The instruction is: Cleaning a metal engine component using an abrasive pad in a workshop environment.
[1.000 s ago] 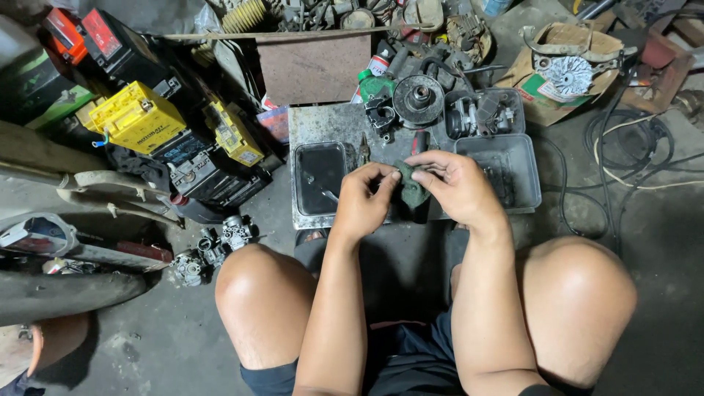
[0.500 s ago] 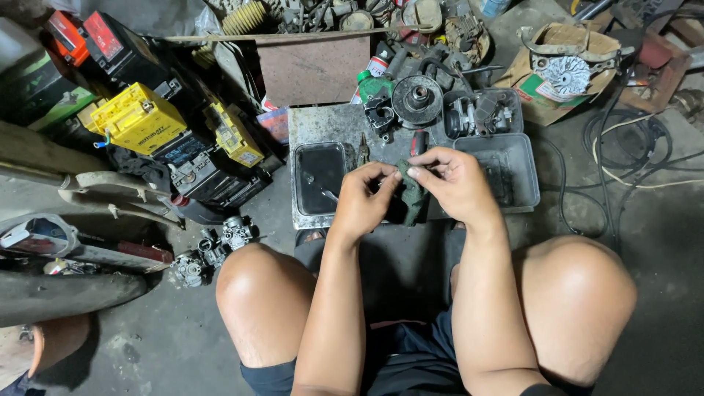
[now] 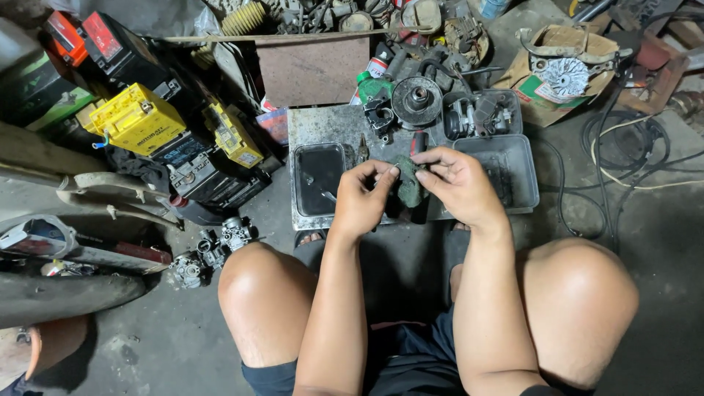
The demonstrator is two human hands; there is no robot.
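1. Green scouring pad (image 3: 408,185), dirty and crumpled, is pinched between both hands above the metal tray (image 3: 308,125).
2. Left hand (image 3: 364,199) grips its left edge with fingertips.
3. Right hand (image 3: 458,183) clasps its right side.
4. Just left of the grip sits a black oil-filled tub (image 3: 317,176); just right, a grey plastic tub (image 3: 517,165).

Green scouring pad (image 3: 408,187) half covered by fingers of left hand (image 3: 363,199) and right hand (image 3: 458,187) | small part pinched inside it hidden | black tray (image 3: 317,178) contents too dark to tell | feet mostly hidden under knees | red-topped battery (image 3: 66,37) cut by top edge
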